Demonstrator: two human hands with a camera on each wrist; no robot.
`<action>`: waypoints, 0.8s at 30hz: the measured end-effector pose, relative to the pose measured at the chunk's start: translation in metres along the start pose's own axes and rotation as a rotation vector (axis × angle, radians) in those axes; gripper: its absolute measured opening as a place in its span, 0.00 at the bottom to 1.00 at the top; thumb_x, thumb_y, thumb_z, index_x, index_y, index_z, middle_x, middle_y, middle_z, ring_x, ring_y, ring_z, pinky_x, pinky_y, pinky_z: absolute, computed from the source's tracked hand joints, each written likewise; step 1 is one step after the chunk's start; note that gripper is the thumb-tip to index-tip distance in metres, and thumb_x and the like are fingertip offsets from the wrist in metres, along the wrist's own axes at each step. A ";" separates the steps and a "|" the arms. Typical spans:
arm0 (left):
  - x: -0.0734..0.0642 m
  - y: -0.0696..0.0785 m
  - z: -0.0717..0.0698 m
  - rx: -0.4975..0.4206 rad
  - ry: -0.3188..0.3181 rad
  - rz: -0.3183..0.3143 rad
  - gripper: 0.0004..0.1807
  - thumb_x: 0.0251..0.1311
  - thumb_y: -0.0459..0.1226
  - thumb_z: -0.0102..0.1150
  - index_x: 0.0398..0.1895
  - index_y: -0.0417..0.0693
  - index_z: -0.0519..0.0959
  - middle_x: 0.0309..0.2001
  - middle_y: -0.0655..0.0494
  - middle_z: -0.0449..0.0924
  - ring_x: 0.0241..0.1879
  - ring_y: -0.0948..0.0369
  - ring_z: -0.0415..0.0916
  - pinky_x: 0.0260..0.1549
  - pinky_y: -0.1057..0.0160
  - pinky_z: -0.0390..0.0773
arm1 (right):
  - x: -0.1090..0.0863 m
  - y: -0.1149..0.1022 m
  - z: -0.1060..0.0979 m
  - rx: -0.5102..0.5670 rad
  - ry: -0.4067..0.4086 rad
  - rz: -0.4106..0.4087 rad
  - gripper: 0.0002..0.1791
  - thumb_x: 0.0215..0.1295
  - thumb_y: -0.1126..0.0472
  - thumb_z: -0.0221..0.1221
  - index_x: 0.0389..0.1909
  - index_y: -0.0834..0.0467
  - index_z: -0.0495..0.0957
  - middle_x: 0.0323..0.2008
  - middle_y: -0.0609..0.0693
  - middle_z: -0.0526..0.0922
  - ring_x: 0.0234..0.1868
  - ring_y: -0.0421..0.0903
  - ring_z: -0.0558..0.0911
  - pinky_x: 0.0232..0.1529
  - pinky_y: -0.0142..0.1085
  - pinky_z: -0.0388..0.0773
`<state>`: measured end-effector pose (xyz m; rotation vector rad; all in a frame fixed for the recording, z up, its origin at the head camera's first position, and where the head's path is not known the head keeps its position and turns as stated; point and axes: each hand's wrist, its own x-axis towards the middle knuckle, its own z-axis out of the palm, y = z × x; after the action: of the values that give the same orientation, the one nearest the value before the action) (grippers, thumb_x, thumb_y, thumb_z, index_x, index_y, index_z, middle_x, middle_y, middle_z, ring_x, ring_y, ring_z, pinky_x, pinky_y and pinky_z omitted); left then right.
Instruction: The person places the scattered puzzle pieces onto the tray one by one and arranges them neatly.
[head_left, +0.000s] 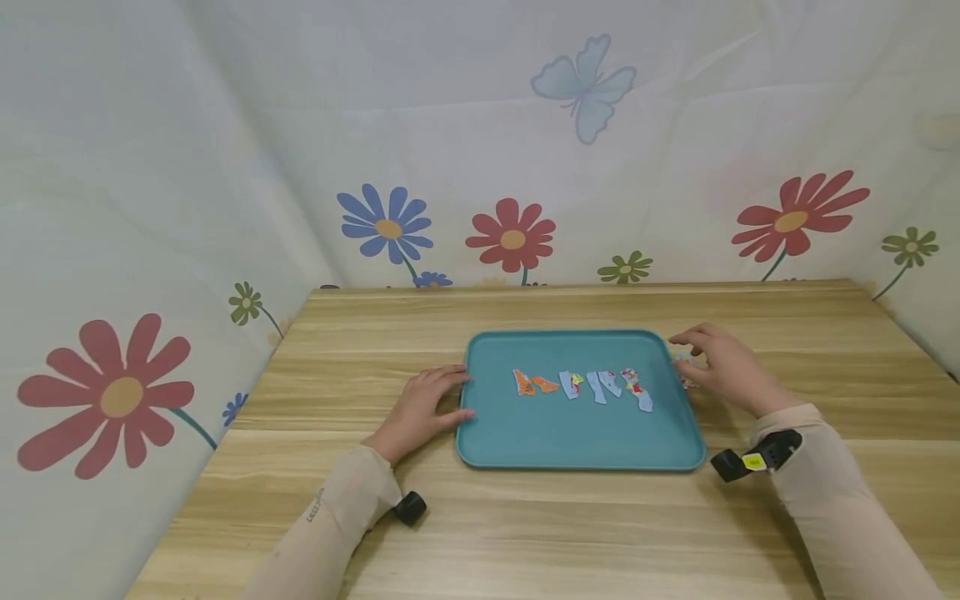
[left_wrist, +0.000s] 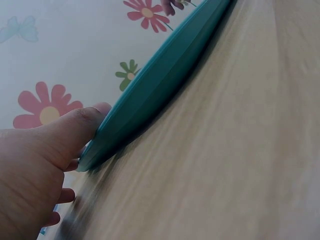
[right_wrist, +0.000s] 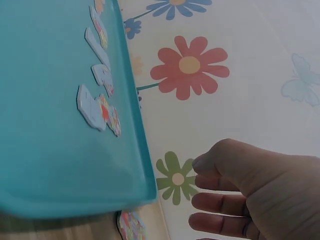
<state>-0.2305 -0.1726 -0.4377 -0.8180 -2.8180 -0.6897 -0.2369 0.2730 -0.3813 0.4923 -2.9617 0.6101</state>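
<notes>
A teal tray [head_left: 577, 446] lies flat on the table, bearing several small flat cut-out pieces in a row. Two orange pieces [head_left: 522, 383] are at the left of the row; pale blue pieces [head_left: 596, 388] with coloured patches follow to the right. My left hand [head_left: 422, 410] touches the tray's left edge, its thumb [left_wrist: 82, 122] against the rim in the left wrist view. Just off the tray's right edge, my right hand [head_left: 727, 367] hovers with loosely bent fingers and nothing between them. Under it, a colourful flat patterned item [right_wrist: 132, 226] lies on the table, partly hidden.
The wooden table [head_left: 570, 533] runs back to a white curtain [head_left: 450, 108] printed with flowers and a butterfly. Black wrist cameras are strapped to my left [head_left: 410, 507] and right [head_left: 729, 465] wrists, close to the table surface.
</notes>
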 end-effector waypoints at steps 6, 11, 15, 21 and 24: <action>0.001 -0.002 0.002 0.000 0.001 0.005 0.33 0.56 0.52 0.65 0.63 0.49 0.73 0.67 0.51 0.70 0.68 0.48 0.64 0.66 0.42 0.62 | -0.001 0.005 0.000 -0.003 -0.004 0.035 0.24 0.64 0.59 0.60 0.57 0.68 0.73 0.53 0.69 0.74 0.49 0.62 0.76 0.46 0.56 0.78; 0.001 -0.003 0.003 0.001 0.006 0.009 0.32 0.56 0.52 0.65 0.63 0.49 0.73 0.67 0.51 0.70 0.67 0.49 0.65 0.66 0.42 0.62 | 0.000 0.012 0.002 -0.005 -0.010 0.056 0.26 0.63 0.59 0.59 0.58 0.71 0.71 0.52 0.70 0.73 0.48 0.63 0.77 0.46 0.56 0.79; 0.001 -0.004 0.004 -0.003 0.007 0.009 0.32 0.56 0.52 0.65 0.63 0.49 0.73 0.67 0.51 0.70 0.67 0.49 0.65 0.66 0.42 0.62 | 0.001 0.017 0.003 -0.002 -0.027 0.053 0.27 0.62 0.60 0.60 0.57 0.72 0.71 0.51 0.71 0.73 0.47 0.63 0.78 0.46 0.56 0.79; 0.001 -0.005 0.004 -0.007 0.003 0.008 0.33 0.56 0.52 0.65 0.63 0.50 0.73 0.67 0.52 0.70 0.68 0.49 0.64 0.66 0.43 0.61 | 0.001 0.022 0.003 0.003 -0.077 0.065 0.28 0.60 0.60 0.61 0.58 0.73 0.70 0.51 0.71 0.73 0.47 0.65 0.77 0.46 0.57 0.78; 0.001 -0.004 0.003 -0.007 0.005 0.009 0.33 0.56 0.52 0.65 0.63 0.49 0.73 0.67 0.52 0.70 0.67 0.49 0.65 0.66 0.42 0.62 | 0.000 0.024 0.003 0.011 -0.105 0.075 0.31 0.59 0.59 0.62 0.59 0.73 0.69 0.51 0.72 0.72 0.48 0.66 0.77 0.47 0.57 0.78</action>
<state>-0.2331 -0.1737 -0.4421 -0.8287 -2.8076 -0.6997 -0.2449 0.2921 -0.3931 0.4282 -3.0906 0.6260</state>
